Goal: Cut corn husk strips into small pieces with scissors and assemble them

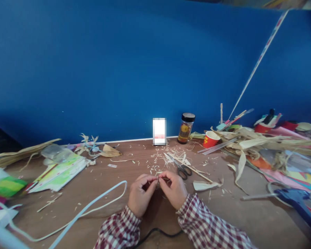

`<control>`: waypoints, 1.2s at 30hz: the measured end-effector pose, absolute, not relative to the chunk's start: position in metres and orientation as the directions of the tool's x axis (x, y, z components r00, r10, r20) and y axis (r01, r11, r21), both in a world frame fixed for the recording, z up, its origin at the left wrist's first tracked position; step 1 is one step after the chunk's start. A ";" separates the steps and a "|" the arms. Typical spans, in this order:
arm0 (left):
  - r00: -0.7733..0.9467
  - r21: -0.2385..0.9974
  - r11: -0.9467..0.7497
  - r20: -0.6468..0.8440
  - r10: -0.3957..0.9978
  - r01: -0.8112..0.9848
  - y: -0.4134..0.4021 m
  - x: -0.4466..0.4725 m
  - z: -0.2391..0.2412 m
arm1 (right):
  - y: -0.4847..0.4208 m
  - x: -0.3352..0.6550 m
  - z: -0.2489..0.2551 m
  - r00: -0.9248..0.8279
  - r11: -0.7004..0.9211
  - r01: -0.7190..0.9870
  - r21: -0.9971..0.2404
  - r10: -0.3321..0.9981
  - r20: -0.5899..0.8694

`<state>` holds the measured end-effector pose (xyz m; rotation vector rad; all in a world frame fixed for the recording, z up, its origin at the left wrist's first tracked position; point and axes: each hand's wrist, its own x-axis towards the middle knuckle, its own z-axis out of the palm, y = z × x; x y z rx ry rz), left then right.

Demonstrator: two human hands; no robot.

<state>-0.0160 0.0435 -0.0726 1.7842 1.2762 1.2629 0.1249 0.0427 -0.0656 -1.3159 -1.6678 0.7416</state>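
Note:
My left hand and my right hand meet at the fingertips above the table. Both are closed in a pinch on a small straw-coloured strip, mostly covered by the fingers; it looks like dried husk. Just beyond my right hand lie black-handled scissors, not touched. Pale cut scraps are scattered around the blades. A thin stick runs beside the scissors, and a piece of dried husk lies to the right.
A lidded jar, a red paper cup and a bright phone-like screen stand by the blue wall. Dried husks heap up at right, above a blue glue gun. A white cable loops at left.

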 end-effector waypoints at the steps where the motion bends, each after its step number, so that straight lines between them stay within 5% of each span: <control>1: 0.093 0.840 -0.384 0.378 0.921 0.384 0.043 -0.016 -0.072 | 0.043 0.125 -0.066 -0.079 0.257 0.432 -0.864 0.966 0.248; 12: 0.109 0.764 -0.434 0.439 0.892 0.478 0.039 -0.015 -0.071 | 0.046 0.128 -0.067 -0.126 0.227 0.342 -0.912 0.973 0.195; 36: 0.026 0.918 -0.263 0.268 0.963 0.296 0.042 -0.012 -0.085 | 0.044 0.126 -0.062 -0.172 0.246 0.333 -0.910 0.965 0.198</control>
